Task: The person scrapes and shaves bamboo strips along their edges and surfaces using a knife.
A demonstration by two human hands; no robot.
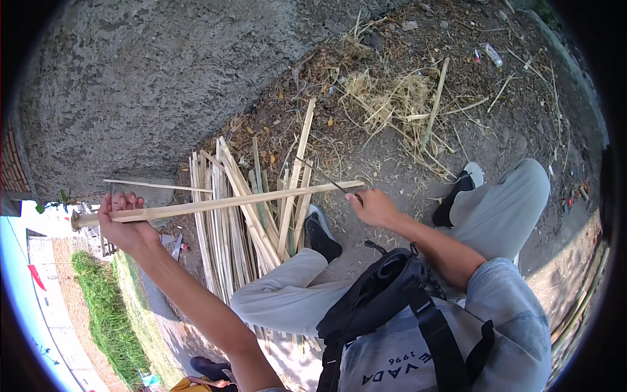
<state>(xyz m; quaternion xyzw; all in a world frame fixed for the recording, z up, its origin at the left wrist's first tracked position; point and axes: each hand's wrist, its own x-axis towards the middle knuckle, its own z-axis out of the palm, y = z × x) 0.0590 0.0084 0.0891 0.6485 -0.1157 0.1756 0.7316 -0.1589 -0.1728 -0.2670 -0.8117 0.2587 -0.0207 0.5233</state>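
Note:
A long, pale bamboo strip stretches across in front of me, its left end lying in my left hand. That palm faces up, with the fingers curled around the strip. My right hand is closed around a knife at the strip's right end; the grip hides the handle. The thin dark blade points up and left, crossing close to the strip; whether it touches is hard to tell. Below the strip, many split bamboo strips lie in a loose pile beside my left leg.
A rough grey wall rises at the far left. Bamboo shavings heap on the dirt beyond my feet, with a clear plastic bottle farther right. A black bag hangs at my front. Another person's yellow clothing shows at the lower left.

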